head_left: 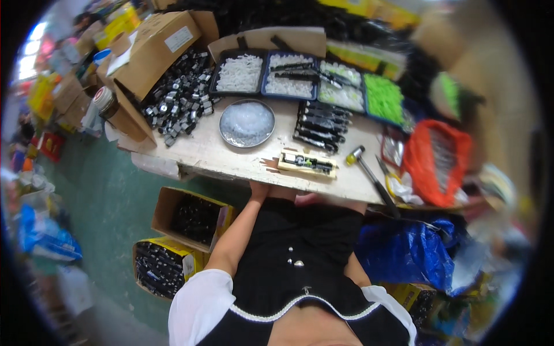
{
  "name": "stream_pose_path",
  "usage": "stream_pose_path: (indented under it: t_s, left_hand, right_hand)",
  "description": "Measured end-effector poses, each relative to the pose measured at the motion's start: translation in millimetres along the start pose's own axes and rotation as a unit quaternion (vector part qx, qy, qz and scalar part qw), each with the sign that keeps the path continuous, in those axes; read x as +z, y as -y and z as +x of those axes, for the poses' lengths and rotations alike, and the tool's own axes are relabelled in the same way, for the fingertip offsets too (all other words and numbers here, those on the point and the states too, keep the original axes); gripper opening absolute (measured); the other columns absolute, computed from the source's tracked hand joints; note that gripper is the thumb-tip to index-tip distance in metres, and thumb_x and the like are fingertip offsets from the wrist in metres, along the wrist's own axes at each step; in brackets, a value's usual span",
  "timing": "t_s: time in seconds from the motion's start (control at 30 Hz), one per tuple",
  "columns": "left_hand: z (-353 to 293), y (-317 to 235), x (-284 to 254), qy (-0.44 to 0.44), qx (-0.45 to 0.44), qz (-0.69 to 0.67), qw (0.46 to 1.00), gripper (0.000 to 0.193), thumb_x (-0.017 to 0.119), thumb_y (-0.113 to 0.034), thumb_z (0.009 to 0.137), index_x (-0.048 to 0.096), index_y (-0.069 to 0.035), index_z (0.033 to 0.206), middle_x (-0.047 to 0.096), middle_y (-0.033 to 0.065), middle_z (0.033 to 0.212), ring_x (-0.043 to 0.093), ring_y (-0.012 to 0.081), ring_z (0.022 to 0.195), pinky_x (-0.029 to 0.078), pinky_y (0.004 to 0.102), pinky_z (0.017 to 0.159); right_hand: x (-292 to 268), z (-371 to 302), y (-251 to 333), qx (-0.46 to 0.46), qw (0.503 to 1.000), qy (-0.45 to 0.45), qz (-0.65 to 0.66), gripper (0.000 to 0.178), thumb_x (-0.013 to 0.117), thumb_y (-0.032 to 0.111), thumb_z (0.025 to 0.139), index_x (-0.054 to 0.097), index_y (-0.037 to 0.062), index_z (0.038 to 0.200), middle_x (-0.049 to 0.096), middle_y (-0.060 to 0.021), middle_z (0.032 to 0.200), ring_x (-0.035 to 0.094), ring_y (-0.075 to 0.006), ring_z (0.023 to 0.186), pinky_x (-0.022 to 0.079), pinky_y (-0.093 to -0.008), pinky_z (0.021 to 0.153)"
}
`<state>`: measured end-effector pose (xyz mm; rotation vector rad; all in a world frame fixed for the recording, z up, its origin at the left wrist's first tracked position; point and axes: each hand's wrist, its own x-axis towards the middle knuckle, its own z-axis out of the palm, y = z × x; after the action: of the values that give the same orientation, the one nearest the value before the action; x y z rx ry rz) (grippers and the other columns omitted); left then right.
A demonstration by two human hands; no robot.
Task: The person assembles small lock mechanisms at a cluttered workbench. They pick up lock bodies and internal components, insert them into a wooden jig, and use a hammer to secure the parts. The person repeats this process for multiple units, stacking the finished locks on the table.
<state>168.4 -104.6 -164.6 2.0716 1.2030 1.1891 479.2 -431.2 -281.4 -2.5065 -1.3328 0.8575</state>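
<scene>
The part nearest to the hands is a slim black assembly (309, 162) with a bit of green and metal in it. It lies lengthwise in a cream-coloured holder (307, 171), near the front edge of the bench (234, 167). The left hand (259, 188) is at this edge, lower than the holder and to its left, and its fingers go out of sight under the board. I cannot tell if they are spread or pinching something. The right hand is hidden behind the black clothing, so its state cannot be told either.

By its look, I judge the assembly to be light and rather stiff, probably of plastic with small metal pieces. The smooth black sides may be a little slippery, and the small inner parts could be fragile or come loose under a hard squeeze. The better hold is probably with thumb and finger at the two ends, away from the green middle, lifting straight up. The holder seems firm and somewhat heavier; it can be steadied by its long outer sides. The hammer (374, 177) lies to the right, apart from it.
</scene>
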Motion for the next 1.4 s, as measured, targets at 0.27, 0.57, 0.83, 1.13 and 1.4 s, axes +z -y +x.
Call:
stream_pose_path:
  t_s: [0.27,0.57,0.83,1.13,1.4]
  left_hand:
    - [-37,-40,-77,-0.165,-0.252,-0.147,0.942,0.013,0.05,-0.013,0.089,0.056,-0.003,0.095,0.053,0.0009,0.075,0.048,0.0075,0.061,0.04,0.0212,0.054]
    - [52,-75,-163,-0.192,-0.127,-0.11,0.967,0.013,0.051,-0.01,0.088,0.058,0.0,0.092,0.049,0.001,0.073,0.043,0.0067,0.055,0.036,0.0216,0.048]
    - [193,-92,-128,-0.087,0.028,0.014,0.996,0.014,0.059,-0.012,0.078,0.064,-0.002,0.087,0.058,0.0106,0.075,0.056,0.02,0.066,0.044,0.0291,0.062]
    - [289,-84,-81,0.042,0.034,0.119,0.991,0.025,0.059,-0.022,0.074,0.065,-0.007,0.092,0.059,0.0141,0.084,0.058,0.0298,0.077,0.046,0.0381,0.07]
    - [319,-67,-79,0.056,0.004,0.205,0.977,0.025,0.058,-0.02,0.073,0.066,-0.009,0.094,0.059,0.0169,0.089,0.058,0.0333,0.087,0.046,0.0412,0.076]
  right_hand:
    - [23,4,-21,-0.048,0.998,-0.033,-0.038,0.02,0.056,0.026,0.076,0.06,0.007,0.07,0.058,-0.0146,0.068,0.06,-0.0331,0.076,0.049,-0.0413,0.067]
    - [-27,26,2,-0.138,0.986,-0.019,-0.09,0.024,0.05,0.027,0.08,0.06,0.006,0.078,0.059,-0.0183,0.08,0.057,-0.0373,0.08,0.045,-0.0474,0.069]
    - [-102,-10,98,0.023,0.999,0.008,0.033,0.027,0.049,0.027,0.082,0.06,0.004,0.09,0.061,-0.0196,0.091,0.057,-0.0369,0.09,0.046,-0.0423,0.077]
    - [-219,-63,178,-0.038,0.982,0.088,0.165,0.028,0.058,0.022,0.081,0.061,0.0006,0.098,0.062,-0.0182,0.09,0.06,-0.0282,0.085,0.045,-0.034,0.075]
    - [-303,-76,230,-0.146,0.963,-0.073,0.215,0.017,0.059,0.012,0.081,0.06,-0.002,0.091,0.059,-0.008,0.079,0.054,-0.015,0.072,0.043,-0.0258,0.066]
